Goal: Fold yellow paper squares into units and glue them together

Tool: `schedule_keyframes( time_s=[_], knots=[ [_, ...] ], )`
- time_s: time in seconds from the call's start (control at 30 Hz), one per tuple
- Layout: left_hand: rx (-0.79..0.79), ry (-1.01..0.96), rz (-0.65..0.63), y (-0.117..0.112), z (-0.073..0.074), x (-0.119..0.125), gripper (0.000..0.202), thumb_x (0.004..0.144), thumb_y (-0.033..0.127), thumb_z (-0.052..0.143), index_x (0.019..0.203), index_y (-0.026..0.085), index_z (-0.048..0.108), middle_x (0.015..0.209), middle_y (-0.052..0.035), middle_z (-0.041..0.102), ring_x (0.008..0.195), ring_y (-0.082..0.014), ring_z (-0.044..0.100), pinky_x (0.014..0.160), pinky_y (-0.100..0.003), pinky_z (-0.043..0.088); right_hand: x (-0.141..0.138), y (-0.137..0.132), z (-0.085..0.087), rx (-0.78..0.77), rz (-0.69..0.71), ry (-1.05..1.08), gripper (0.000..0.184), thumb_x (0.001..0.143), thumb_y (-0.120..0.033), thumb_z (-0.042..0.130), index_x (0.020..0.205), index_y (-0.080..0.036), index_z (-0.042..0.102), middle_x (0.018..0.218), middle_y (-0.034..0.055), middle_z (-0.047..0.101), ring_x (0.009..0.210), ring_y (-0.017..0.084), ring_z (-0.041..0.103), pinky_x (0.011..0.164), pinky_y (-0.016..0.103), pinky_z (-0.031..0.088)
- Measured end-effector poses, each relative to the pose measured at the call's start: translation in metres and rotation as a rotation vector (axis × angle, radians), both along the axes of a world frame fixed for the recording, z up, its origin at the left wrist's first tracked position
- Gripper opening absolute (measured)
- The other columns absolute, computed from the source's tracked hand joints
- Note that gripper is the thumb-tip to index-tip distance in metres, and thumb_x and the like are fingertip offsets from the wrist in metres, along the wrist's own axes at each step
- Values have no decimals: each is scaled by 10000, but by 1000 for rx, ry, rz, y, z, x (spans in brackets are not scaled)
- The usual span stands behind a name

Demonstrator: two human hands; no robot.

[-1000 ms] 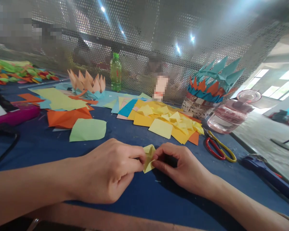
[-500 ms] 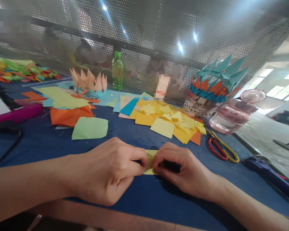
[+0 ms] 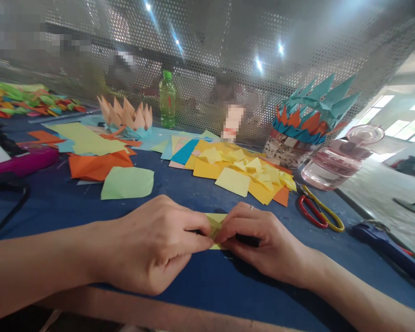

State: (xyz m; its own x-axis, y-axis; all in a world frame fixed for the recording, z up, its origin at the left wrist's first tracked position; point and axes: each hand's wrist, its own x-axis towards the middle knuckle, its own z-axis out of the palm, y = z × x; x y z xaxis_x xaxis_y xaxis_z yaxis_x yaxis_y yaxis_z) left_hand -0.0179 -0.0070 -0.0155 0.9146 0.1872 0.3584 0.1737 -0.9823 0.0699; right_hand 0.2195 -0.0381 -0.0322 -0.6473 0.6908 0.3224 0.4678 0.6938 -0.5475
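We've got our left hand and right hand pinched, fingertips together, on a small creased pale-yellow paper piece, partly finger-hidden, in front of the messy yellow folded-paper pile; red-and-yellow-handled scissors lie to the pile's right.

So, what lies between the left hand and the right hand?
In the head view, a small yellow paper lies between the left hand and the right hand, both touching it.

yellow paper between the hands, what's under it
Blue tabletop shows around the yellow paper; what lies directly beneath cannot be seen, covered by the paper, the left hand and the right hand.
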Motion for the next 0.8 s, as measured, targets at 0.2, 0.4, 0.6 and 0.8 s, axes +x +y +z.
schedule_keyframes(
  time_s=[0.2, 0.4, 0.6, 0.8],
  knots=[
    [41, 78, -32, 3, -4, -3, 327, 776, 112, 503, 1050, 203, 656, 944, -73, 688, 706, -183, 632, 554, -276, 451, 1, -1, 2, 31, 30, -31, 217, 889, -45, 548, 934, -200, 693, 913, 35, 706, 865, 157, 611, 825, 320, 480],
    [0, 171, -21, 2, -4, -3, 313, 741, 100, 521, 1011, 181, 658, 937, -56, 669, 711, -200, 610, 538, -335, 409, 1, -1, 4, 53, 49, -53, 246, 869, -12, 536, 939, -193, 689, 945, 46, 702, 877, 160, 613, 831, 312, 490],
    [1, 196, -24, 0, -3, -2, 200, 756, 116, 527, 909, 166, 646, 894, -52, 647, 725, -207, 596, 528, -344, 373, 1, -3, 8, 62, 54, -115, 323, 821, 28, 503, 963, -196, 689, 963, 52, 694, 890, 172, 613, 827, 313, 496],
    [-14, 149, -38, -2, -4, -2, 273, 774, 110, 480, 985, 165, 644, 915, -49, 652, 735, -188, 591, 567, -313, 388, 3, -5, 8, 150, 133, -108, 424, 693, 81, 471, 979, -132, 701, 980, 82, 671, 888, 186, 597, 809, 319, 499]
  ],
)
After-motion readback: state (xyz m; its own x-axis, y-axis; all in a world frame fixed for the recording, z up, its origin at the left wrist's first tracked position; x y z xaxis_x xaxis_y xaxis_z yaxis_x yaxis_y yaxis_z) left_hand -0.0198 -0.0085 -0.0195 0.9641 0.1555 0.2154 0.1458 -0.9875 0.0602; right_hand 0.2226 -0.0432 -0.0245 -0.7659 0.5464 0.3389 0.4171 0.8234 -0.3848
